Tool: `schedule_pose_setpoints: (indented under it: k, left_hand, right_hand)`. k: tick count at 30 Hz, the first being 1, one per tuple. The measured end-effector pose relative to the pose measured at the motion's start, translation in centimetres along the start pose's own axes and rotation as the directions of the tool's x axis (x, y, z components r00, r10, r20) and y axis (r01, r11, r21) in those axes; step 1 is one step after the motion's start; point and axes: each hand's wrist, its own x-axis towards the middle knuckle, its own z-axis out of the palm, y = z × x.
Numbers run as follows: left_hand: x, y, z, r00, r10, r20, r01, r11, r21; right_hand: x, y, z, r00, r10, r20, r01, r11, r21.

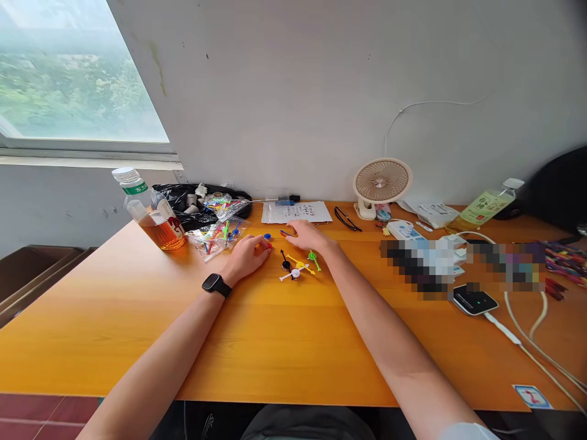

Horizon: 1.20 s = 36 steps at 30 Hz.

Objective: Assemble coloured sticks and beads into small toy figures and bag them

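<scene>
Your left hand [250,256] is curling, fingertips meeting at red piece [269,245], blue disc [267,236] lying just beyond. Your right hand [303,234] is reaching over blue-and-red arrow [287,233]; whether either is pinching, cannot tell. Black [286,265], yellow [300,264], white [295,274] and green spinners [312,256] are lying between wrists. Counter [275,342] is stretching wide between forearms to near edge. Left bottle's [158,223] green label is reading "东方".
</scene>
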Motion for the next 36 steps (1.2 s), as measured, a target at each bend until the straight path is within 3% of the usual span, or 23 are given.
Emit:
schedule_pose_setpoints:
  k: [3, 5, 8, 10, 16, 19, 22, 24, 29, 36]
  left_hand:
    - [0.0, -0.3, -0.1, 0.999, 0.008, -0.036, -0.004, 0.993, 0.12]
    - [0.0, -0.3, -0.2, 0.997, 0.03, -0.065, -0.019, 0.985, 0.172]
    - [0.0, -0.4, -0.1, 0.995, 0.043, -0.094, -0.026, 0.984, 0.173]
    - [0.0, -0.3, 0.0, 0.992, 0.041, -0.122, -0.028, 0.994, 0.11]
    - [0.2, 0.5, 0.3, 0.981, 0.009, -0.195, -0.039, 0.988, -0.149]
    - [0.1, 1.4, 0.2, 0.973, 0.018, -0.232, -0.077, 0.966, -0.248]
    - [-0.1, 2.5, 0.1, 0.97, 0.039, -0.238, -0.124, 0.927, -0.354]
    - [-0.2, 3.0, 0.1, 0.972, 0.04, -0.233, -0.135, 0.904, -0.406]
    - [0.0, 3.4, 0.1, 0.966, 0.093, -0.243, -0.176, 0.921, -0.346]
    - [0.2, 2.9, 0.1, 0.96, 0.102, -0.26, -0.179, 0.94, -0.29]
  right_hand:
    - [-0.7, -0.8, -1.0, 0.999, 0.019, 0.043, -0.017, 0.999, -0.04]
    - [-1.3, -2.1, -1.5, 0.989, 0.001, 0.146, 0.006, 0.999, -0.044]
    - [-2.1, -4.4, -1.5, 0.917, -0.015, 0.398, 0.047, 0.996, -0.072]
    - [-2.5, -5.4, -1.3, 0.878, 0.012, 0.478, 0.043, 0.994, -0.105]
    - [-2.3, -4.9, -0.7, 0.925, 0.009, 0.379, -0.011, 1.0, 0.002]
    - [-1.6, -4.0, -0.6, 0.943, -0.032, 0.331, -0.027, 0.985, 0.171]
    - [-1.1, -3.2, -0.3, 0.962, -0.051, 0.268, -0.088, 0.871, 0.483]
    - [-0.9, -3.1, -0.2, 0.971, -0.037, 0.238, -0.118, 0.788, 0.604]
    - [-1.0, -3.4, -0.4, 0.98, -0.049, 0.194, -0.106, 0.696, 0.71]
    - [-0.8, -3.2, 0.1, 0.974, -0.125, 0.188, -0.049, 0.695, 0.718]
